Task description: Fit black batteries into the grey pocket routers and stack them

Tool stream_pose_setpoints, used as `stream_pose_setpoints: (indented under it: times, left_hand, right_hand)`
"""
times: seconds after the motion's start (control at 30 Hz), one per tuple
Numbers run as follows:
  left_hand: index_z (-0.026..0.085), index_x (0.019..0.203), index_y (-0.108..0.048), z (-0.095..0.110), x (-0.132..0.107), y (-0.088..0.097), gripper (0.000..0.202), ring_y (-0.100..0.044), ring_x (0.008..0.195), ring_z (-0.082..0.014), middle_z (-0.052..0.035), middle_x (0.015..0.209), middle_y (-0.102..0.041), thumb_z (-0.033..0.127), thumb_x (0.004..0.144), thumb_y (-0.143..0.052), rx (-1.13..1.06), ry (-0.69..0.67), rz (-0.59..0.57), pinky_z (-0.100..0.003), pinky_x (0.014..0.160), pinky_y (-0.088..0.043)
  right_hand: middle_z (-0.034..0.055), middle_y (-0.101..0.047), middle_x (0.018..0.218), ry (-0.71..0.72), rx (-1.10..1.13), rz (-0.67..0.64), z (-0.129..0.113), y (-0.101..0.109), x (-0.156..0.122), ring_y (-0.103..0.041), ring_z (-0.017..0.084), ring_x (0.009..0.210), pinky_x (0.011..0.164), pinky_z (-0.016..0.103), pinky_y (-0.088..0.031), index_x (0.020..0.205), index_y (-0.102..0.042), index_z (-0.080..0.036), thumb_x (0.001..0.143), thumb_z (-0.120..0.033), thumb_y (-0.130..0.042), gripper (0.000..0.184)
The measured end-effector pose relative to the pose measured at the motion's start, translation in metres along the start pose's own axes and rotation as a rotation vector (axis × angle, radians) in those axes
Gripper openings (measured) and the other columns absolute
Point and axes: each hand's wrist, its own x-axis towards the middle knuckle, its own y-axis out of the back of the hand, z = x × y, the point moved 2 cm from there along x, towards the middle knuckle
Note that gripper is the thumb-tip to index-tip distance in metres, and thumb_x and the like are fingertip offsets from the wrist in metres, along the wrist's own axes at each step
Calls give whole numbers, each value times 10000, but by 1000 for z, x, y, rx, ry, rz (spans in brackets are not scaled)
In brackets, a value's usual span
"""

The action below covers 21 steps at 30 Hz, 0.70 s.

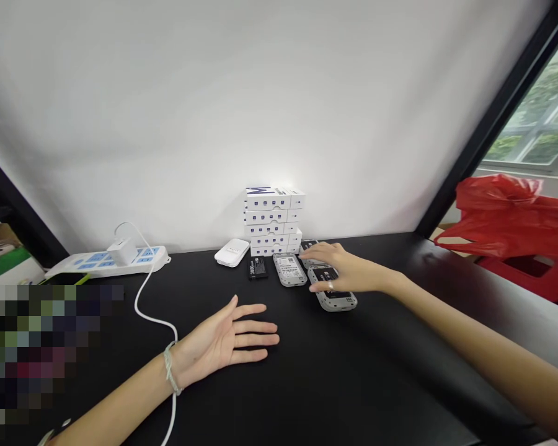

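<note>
Under the right hand (346,269), fingers splayed, an open-backed pocket router (335,300) was slanted lengthwise away, the empty left hand (219,342) farther.

The right hand (345,271) partly hides the nearest gray device (338,303).

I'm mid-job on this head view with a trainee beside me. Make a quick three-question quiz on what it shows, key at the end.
1. Which grip is at the frontmost open gadget, left or right?
2. What lies between the white gadget and the labelled open gadget?
A) a charger
B) a loose black battery
C) a red bag
3. True or false: the left grip is closed in a fist.

Key:
1. The right grip.
2. B.
3. False: its fingers are spread apart.
</note>
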Motion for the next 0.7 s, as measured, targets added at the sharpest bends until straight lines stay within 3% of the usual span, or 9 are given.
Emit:
stream_pose_setpoints:
  times: [0.07,0.2,0.27,0.37,0.47,0.57,0.7]
  left_hand:
    - [210,1194,-449,0,0,0,562,-491,1193,-296,-134,1199,-559,557,760,-359,1,-4,-4,-551,1157,-193]
    - [196,1190,-450,0,-1,0,571,-497,1188,-295,-143,1193,-560,559,759,-359,-7,-7,0,-546,1161,-193]
    - [191,1190,-448,0,-1,1,574,-499,1186,-293,-147,1189,-562,559,759,-359,-8,-8,1,-545,1164,-191]
    - [188,1192,-446,-1,-1,2,578,-499,1187,-289,-144,1192,-561,561,755,-377,-18,-4,5,-544,1171,-190]
    - [195,1194,-442,-1,-1,1,589,-492,1196,-273,-127,1209,-553,570,739,-431,-42,-10,25,-522,1185,-203]
    - [214,1198,-435,-1,0,-1,607,-490,1198,-261,-108,1207,-556,597,727,-438,-59,-20,24,-510,1197,-201]
    - [236,1169,-460,-2,0,-3,488,-483,1199,-262,-77,1226,-545,514,768,-435,-33,-67,49,-561,1189,-197]
  right_hand:
    - [29,-247,1324,-4,-37,-81,-1,-3,26,-199,252,1254,1092,453,-182,1379,-282,-286,655,-758,-464,883]
    - [52,-204,1334,-61,-70,-225,-2,-7,63,-247,299,1183,1007,462,-290,1420,-120,-303,531,-775,-557,1097]
    - [54,-166,1346,-65,-82,-254,-5,-5,68,-238,305,1192,1016,465,-286,1426,-51,-305,508,-759,-588,1157]
    - [76,-152,1350,-52,-119,-284,-13,-2,62,-192,301,1226,1086,477,-187,1434,-113,-225,513,-730,-609,1162]
    - [97,-218,1314,-23,-71,-182,-34,-1,48,-231,268,1194,1085,457,-206,1425,-171,-171,520,-760,-577,1153]
    - [82,-235,1304,81,42,-45,-72,-9,33,-250,251,1178,1040,431,-287,1433,-117,-222,521,-790,-545,1157]
    - [107,-318,1247,221,125,-26,-108,-24,33,-320,223,1141,1055,446,-259,1433,-144,-175,486,-738,-614,1198]
